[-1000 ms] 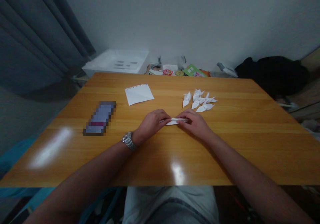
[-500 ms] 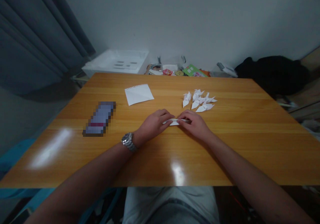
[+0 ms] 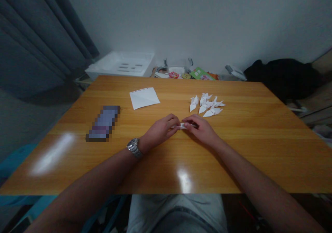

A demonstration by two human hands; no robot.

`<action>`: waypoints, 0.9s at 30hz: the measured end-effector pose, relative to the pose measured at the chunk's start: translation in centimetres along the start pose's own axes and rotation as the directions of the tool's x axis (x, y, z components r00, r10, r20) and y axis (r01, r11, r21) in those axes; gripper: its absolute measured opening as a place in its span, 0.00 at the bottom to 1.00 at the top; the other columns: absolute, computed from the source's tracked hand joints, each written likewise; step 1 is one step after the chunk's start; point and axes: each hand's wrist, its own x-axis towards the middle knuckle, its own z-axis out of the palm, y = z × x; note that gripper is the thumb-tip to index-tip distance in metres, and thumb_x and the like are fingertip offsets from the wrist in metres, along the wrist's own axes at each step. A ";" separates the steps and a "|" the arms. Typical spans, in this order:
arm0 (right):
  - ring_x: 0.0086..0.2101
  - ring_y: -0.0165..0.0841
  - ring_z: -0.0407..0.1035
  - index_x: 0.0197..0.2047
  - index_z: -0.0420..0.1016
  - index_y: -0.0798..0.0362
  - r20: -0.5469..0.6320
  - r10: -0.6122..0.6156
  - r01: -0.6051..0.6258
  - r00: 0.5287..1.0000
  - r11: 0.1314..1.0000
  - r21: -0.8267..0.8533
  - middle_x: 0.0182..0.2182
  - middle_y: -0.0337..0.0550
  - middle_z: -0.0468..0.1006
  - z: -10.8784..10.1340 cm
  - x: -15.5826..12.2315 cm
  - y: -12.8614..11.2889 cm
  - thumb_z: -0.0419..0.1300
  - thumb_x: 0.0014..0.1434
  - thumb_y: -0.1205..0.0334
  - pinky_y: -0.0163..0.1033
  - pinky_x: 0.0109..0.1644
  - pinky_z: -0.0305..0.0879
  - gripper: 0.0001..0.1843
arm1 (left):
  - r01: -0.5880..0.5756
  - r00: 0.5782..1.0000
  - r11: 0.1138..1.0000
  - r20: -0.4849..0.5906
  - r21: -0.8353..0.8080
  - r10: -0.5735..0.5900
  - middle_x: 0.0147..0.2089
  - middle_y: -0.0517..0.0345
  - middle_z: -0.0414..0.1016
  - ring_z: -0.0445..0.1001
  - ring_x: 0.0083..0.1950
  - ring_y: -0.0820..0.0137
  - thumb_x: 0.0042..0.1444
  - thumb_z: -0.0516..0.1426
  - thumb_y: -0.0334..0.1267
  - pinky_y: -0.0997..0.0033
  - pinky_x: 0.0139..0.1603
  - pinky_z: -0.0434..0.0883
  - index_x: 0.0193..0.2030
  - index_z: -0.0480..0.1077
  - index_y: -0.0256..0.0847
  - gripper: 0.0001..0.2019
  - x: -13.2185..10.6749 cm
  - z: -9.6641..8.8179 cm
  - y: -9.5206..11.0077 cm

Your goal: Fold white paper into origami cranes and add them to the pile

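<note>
hands curled at folded paper

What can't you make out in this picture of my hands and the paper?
All in the head view:
Folded paper: full shape, partly covered by the left hand and right hand.
Phone: screen contents, blurred by pixelation.
Wristwatch: dial reading, too small.
Origami cranes: exact count, since they overlap.

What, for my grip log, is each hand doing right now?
Left hand: closed, holding the left end of the folded paper.
Right hand: closed, holding the folded paper's right end.
</note>
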 end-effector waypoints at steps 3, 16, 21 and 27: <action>0.44 0.39 0.72 0.47 0.78 0.48 -0.011 -0.064 0.064 0.998 0.998 0.000 0.43 0.46 0.78 -0.1 0.0 -0.2 0.64 0.65 0.55 0.46 0.49 0.69 0.10 | 0.030 0.999 0.999 -0.035 -0.023 -0.031 0.48 0.54 0.72 0.74 0.49 0.67 0.69 0.54 0.36 0.68 0.51 0.71 0.46 0.71 0.40 0.05 0.0 0.1 0.0; 0.41 0.38 0.71 0.38 0.76 0.51 0.034 -0.113 0.117 0.993 0.984 -0.137 0.38 0.45 0.78 0.2 0.1 -0.1 0.62 0.66 0.64 0.44 0.46 0.66 0.03 | 0.096 0.995 0.994 -0.029 0.046 -0.095 0.44 0.54 0.75 0.74 0.46 0.65 0.68 0.55 0.38 0.66 0.48 0.71 0.43 0.72 0.40 0.06 0.2 0.5 -0.3; 0.42 0.39 0.71 0.39 0.77 0.50 0.039 -0.106 0.111 0.994 0.981 -0.162 0.38 0.45 0.78 0.3 0.1 0.0 0.60 0.67 0.64 0.44 0.46 0.66 0.04 | 0.079 0.996 0.993 -0.039 0.088 -0.075 0.44 0.53 0.75 0.73 0.47 0.64 0.68 0.54 0.37 0.65 0.49 0.70 0.43 0.73 0.39 0.07 0.4 0.5 -0.5; 0.40 0.38 0.71 0.39 0.76 0.51 0.057 -0.128 0.138 0.990 0.965 -0.224 0.38 0.45 0.78 0.5 0.3 0.1 0.60 0.67 0.65 0.43 0.45 0.65 0.05 | 0.055 0.998 0.985 -0.027 0.165 -0.051 0.44 0.51 0.75 0.73 0.47 0.64 0.68 0.55 0.38 0.64 0.49 0.70 0.43 0.73 0.39 0.08 0.5 0.5 -0.5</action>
